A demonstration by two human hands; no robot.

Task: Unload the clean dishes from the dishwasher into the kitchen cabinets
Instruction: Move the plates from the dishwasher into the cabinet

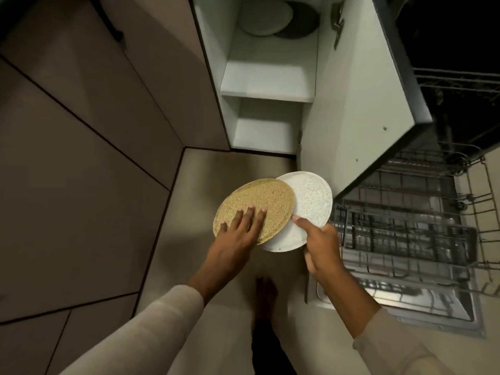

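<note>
A yellow speckled plate lies over the left part of a white speckled plate, both held above the floor in front of the open cabinet. My left hand rests on the yellow plate with straight fingers spread over its face. At its near edge my right hand pinches the white plate, thumb on top. The dishwasher's lower rack stands pulled out at the right, with no dishes visible in it.
On the cabinet's top shelf lie a white plate and a dark plate. Its open door stands between cabinet and dishwasher. The upper rack shows at the far right. Closed brown cabinet fronts line the left. My foot is on the floor.
</note>
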